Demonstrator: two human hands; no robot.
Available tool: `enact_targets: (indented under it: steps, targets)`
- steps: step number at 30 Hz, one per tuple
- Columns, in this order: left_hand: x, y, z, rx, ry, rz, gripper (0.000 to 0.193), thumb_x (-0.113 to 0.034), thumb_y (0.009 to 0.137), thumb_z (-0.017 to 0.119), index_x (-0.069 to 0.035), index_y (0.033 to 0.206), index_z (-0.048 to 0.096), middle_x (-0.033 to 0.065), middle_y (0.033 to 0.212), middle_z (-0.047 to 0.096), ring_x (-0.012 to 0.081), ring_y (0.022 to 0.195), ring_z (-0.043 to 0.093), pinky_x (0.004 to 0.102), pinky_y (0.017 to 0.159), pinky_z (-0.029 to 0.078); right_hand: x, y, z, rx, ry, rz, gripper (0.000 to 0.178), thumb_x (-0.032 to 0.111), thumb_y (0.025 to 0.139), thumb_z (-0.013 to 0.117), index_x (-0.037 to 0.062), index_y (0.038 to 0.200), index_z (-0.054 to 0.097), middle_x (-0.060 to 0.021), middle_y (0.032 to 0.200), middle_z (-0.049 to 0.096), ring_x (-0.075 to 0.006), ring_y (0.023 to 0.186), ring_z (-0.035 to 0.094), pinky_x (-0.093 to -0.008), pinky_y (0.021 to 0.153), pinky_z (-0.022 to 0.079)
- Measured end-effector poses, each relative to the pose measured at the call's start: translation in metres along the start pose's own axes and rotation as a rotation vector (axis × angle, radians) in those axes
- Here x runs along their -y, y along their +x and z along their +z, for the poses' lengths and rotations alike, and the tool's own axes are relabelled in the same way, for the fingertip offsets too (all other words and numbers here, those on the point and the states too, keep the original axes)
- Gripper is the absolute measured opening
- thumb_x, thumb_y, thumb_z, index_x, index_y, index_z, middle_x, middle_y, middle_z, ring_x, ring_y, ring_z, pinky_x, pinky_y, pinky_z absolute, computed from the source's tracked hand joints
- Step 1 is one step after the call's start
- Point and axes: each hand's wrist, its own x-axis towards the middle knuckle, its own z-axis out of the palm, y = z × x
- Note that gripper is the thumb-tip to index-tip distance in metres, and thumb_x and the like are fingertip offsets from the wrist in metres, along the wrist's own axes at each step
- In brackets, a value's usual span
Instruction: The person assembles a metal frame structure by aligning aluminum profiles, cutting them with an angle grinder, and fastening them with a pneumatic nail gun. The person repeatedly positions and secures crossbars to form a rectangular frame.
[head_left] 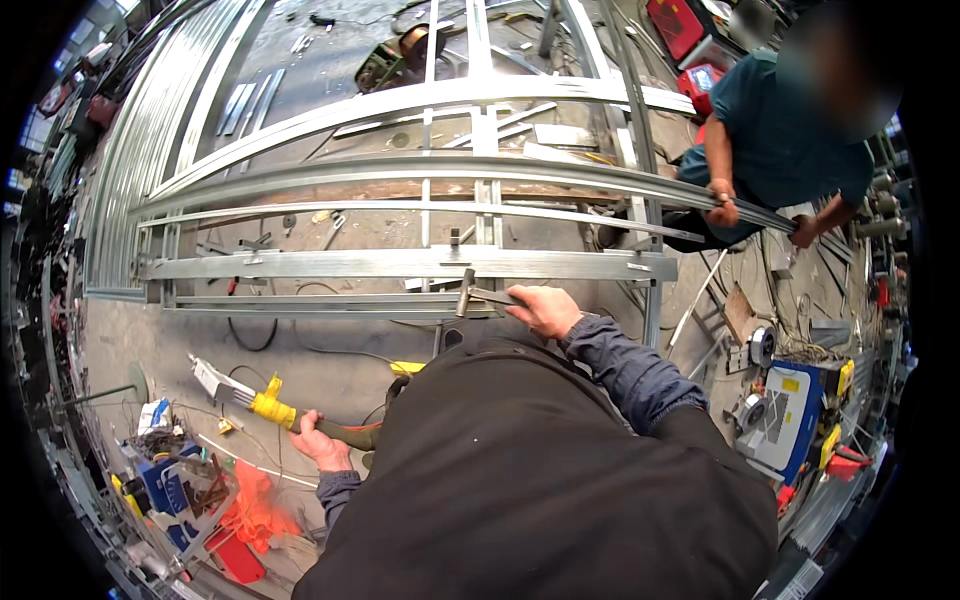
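Observation:
In my right hand [547,310] is a hammer [465,293], gripped by the handle. The hammer's head is over the near rails of a metal frame [400,264]. Lower left, my left hand [324,444] is wrapped round the rear of a welding gun [268,406] with yellow wrapping and a silver front end, which points up and left, apart from the frame. A cable runs back from it beside my dark clothing. At the right, a co-worker [790,130] in a dark teal shirt grips the end of a long metal profile [560,170] lying across the frame with both hands.
A blue-and-white machine [790,415] stands at the right by wire spools [763,346]. Orange cloth [258,507] and a red box [235,556] lie lower left. Cables trail over the floor. Ribbed metal panels [165,130] are at the frame's left; a motor-like machine [400,60] sits beyond.

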Motion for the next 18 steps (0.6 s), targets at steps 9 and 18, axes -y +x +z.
enact_targets:
  steps: [9, 18]
  targets:
    - [0.002, -0.009, -0.018, -0.054, -0.022, -0.049, 0.027, 0.005, 0.083, 0.063, -0.003, 0.109, 0.060, 0.0051, 0.093, 0.062, 0.0175, 0.078, 0.062, 0.0325, 0.073, 0.054, -0.007, 0.041, -0.022, -0.228, 0.054, 0.116, 0.032, 0.036, 0.101, 0.075, 0.0090, 0.118, 0.076, -0.0156, 0.105, 0.068, -0.0400, 0.102, 0.069, -0.0491, 0.086, 0.056]
    - [0.002, -0.052, -0.007, 0.057, 0.070, -0.090, 0.038, 0.004, 0.081, 0.066, -0.003, 0.118, 0.058, 0.0029, 0.093, 0.060, 0.0164, 0.079, 0.061, 0.0316, 0.072, 0.053, -0.083, 0.169, -0.102, -0.247, -0.182, 0.111, 0.033, 0.033, 0.102, 0.071, 0.0043, 0.117, 0.076, -0.0196, 0.113, 0.070, -0.0429, 0.109, 0.069, -0.0500, 0.093, 0.055]
